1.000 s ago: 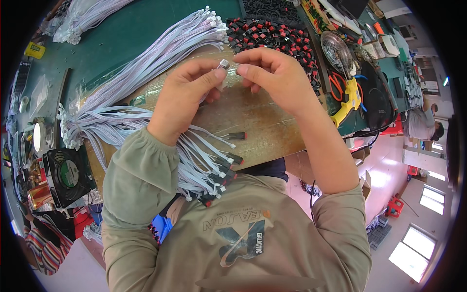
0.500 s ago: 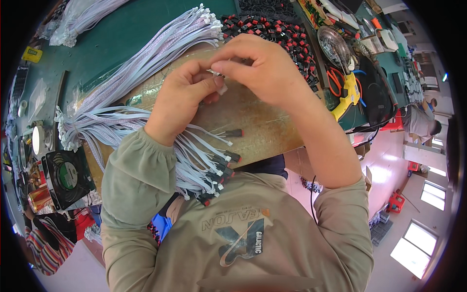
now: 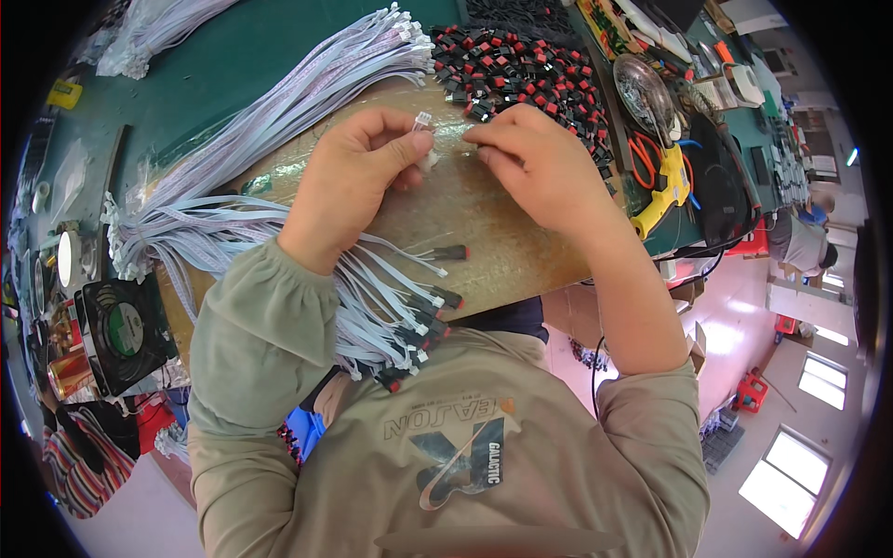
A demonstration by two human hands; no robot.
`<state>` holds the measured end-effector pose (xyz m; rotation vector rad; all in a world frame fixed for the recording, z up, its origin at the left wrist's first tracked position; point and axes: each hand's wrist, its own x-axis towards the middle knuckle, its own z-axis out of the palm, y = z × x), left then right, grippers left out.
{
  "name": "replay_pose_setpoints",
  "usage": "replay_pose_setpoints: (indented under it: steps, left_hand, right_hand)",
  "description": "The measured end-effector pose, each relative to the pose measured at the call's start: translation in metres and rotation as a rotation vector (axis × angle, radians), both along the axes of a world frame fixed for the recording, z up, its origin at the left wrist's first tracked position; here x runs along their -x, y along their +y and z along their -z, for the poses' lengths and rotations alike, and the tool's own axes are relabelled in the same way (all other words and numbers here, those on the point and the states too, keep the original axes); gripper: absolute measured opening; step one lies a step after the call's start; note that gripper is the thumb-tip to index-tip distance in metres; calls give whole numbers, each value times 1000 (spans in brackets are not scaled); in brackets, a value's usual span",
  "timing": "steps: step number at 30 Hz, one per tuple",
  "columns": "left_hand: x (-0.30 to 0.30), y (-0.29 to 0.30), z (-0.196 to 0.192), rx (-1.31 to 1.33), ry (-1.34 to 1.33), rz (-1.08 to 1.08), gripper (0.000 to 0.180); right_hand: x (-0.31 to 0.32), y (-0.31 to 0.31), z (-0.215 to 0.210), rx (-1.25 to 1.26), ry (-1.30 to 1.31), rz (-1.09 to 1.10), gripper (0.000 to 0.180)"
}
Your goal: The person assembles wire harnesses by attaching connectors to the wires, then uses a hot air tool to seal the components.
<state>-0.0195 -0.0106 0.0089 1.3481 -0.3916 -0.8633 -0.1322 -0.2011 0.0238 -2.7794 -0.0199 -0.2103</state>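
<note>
My left hand (image 3: pixel 358 167) pinches a small white cable connector (image 3: pixel 422 121) between thumb and forefinger, its pins pointing up and away. A second white bit (image 3: pixel 430 161) shows below the thumb; whether a cable joins the two is hidden. To its right, across a small gap, my right hand (image 3: pixel 539 163) hovers over the board's far part with nothing visible in it, forefinger and thumb slightly apart. Just beyond the right hand lies a heap of black-and-red switch-like parts (image 3: pixel 530 79). Below the left hand, white ribbon cables (image 3: pixel 377 298) end in black-and-red parts (image 3: pixel 446 299) near the board's front edge.
A brown board (image 3: pixel 502 251) lies on the green table (image 3: pixel 209 70). A long bundle of white ribbon cables (image 3: pixel 307 102) stretches across the far left. On the right are a yellow glue gun (image 3: pixel 665 191), orange-handled pliers (image 3: pixel 642 153) and a metal bowl (image 3: pixel 642 88). A black fan (image 3: pixel 126 339) stands left.
My right hand has drawn away from the left hand, moving right and slightly nearer. The white connector in the left hand is now uncovered. The left hand has barely moved.
</note>
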Motion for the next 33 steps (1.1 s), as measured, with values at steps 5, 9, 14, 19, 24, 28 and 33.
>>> replay_pose_setpoints:
  steps: [5,9,14,19,24,28,33]
  left_hand:
    - [1,1,1,22,12,4,19]
    - [2,-1,-3,52,30,-17,20]
    - [3,-1,-3,77,40,-58,23]
    - [2,0,-3,59,22,-60,22]
    - [2,0,-3,50,15,-61,21]
    - [4,0,-4,67,13,-88,22]
    - [4,-1,-5,65,10,-84,22]
  right_hand:
    - [-5,16,-8,-991,77,314,18]
    - [-5,22,-1,-1418,83,389,21]
    - [-8,31,3,-1589,39,432,25]
    - [-5,36,5,-1425,-16,367,27]
    - [-4,37,8,-1368,-40,351,29]
    - [-4,38,9,-1378,-45,329,29]
    - [-5,37,11,-1370,-49,323,29]
